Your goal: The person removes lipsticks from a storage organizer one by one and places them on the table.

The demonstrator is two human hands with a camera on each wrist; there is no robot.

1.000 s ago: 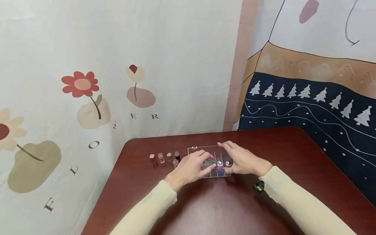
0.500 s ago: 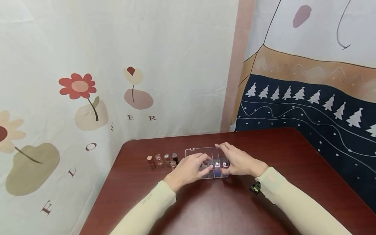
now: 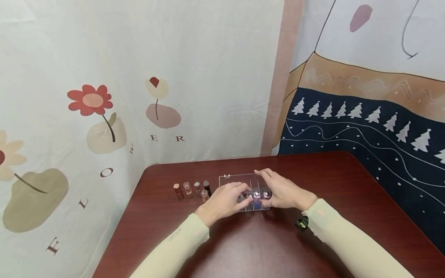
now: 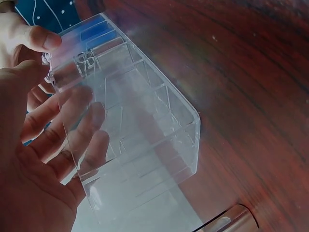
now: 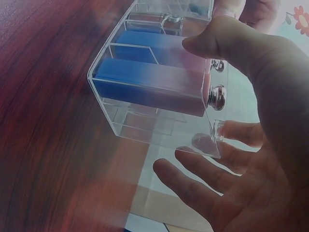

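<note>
A clear plastic organizer box with divided compartments lies on the table. Two blue-to-pink lipstick tubes with silvery knobs occupy its right-end compartments. Beside them is a clear-and-brown lipstick tube with an ornate silvery top. My left hand pinches that tube's top between thumb and forefinger; its other fingers show through the clear plastic, behind the box. My right hand grips the box's right end, thumb over the blue-pink tubes and forefinger at the far edge. Its remaining fingers are spread beyond the box.
Several lipstick tubes stand grouped on the dark red table, left of the box. A floral curtain hangs behind the table, and a dark tree-patterned cloth is at the right. The right wrist carries a black device.
The head view has shifted slightly. Both hands keep nearly the same places at the box, and the left fingertips have barely moved around the tube's top.
</note>
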